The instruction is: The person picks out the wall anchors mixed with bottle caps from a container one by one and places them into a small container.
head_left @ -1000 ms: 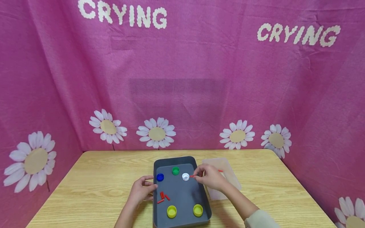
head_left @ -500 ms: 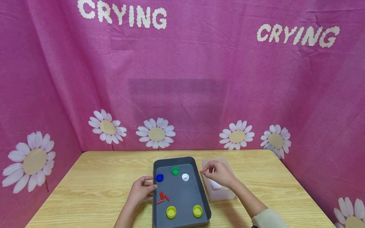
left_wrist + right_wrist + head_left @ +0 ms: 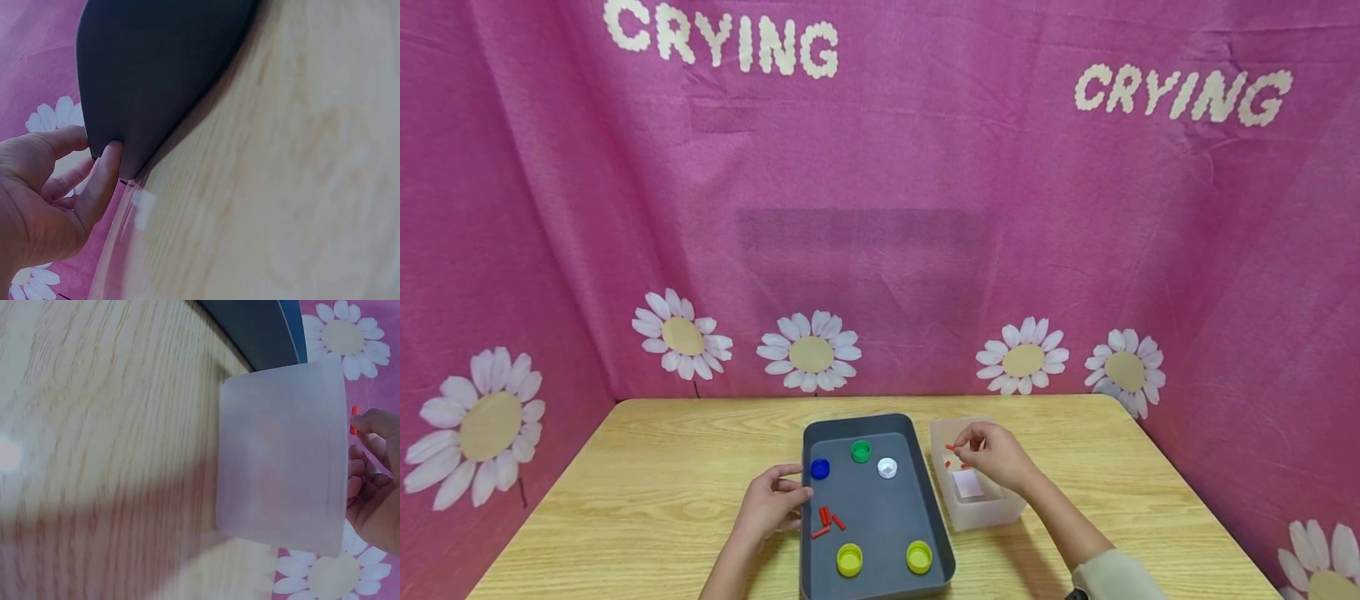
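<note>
My right hand (image 3: 1000, 457) pinches a small red stick (image 3: 354, 420) between thumb and forefinger, over the open translucent box (image 3: 987, 518). Inside that box lie a few more red pieces (image 3: 947, 464) and a white square (image 3: 967, 483). At the left, my left hand (image 3: 47, 200) rests its fingertips against the outer wall of the dark grey tray (image 3: 156, 69). A loose group of red sticks (image 3: 825, 517) lies in the tray near its left side. Bottle caps in the tray are blue (image 3: 820, 469), green (image 3: 861, 452), white (image 3: 887, 468) and yellow (image 3: 849, 560).
The tray and box stand side by side on a wood-grain table (image 3: 685, 475). A second yellow cap (image 3: 919, 557) sits at the tray's near right. Behind and beside the table hangs a pink cloth (image 3: 880, 208) with daisies and lettering.
My right hand has carried the red stick away from beside the white cap, rightward over the translucent box. The left hand has stayed at the tray's side.
</note>
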{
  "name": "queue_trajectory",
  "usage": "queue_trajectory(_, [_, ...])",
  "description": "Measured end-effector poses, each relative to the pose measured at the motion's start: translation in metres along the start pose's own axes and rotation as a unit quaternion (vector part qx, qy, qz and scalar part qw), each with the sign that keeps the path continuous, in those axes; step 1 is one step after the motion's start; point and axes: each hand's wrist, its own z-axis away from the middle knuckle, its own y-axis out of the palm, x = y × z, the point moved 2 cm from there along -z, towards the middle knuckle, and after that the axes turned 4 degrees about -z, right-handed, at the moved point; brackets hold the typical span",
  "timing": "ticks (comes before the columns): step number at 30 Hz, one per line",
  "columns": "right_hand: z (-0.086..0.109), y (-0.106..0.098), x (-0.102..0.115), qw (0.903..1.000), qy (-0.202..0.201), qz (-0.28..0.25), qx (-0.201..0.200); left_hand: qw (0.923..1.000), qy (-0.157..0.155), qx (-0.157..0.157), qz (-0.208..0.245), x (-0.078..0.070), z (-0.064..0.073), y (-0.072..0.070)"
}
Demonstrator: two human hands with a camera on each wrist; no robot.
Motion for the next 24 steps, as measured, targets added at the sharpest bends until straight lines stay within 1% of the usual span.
queue_trajectory(4, [0.0, 0.001, -0.005, 0.9997, 0.019, -0.015, -0.002, 1.0, -0.001, 0.0, 0.005, 0.0, 0.0, 0.0])
queue_trajectory(8, [0.0, 0.003, -0.009, 0.9993, 0.028, -0.026, -0.003, 1.0, -0.002, 0.001, 0.007, 0.001, 0.0, 0.0])
queue_trajectory(14, [-0.003, 0.005, -0.014, 0.999, 0.039, -0.02, -0.013, 0.9999, -0.007, 0.002, 0.011, 0.0, 0.001, 0.0])
queue_trajectory(24, [-0.003, 0.008, -0.017, 0.9984, 0.048, -0.005, -0.03, 1.0, -0.004, -0.002, 0.002, 0.0, 0.001, 0.0])
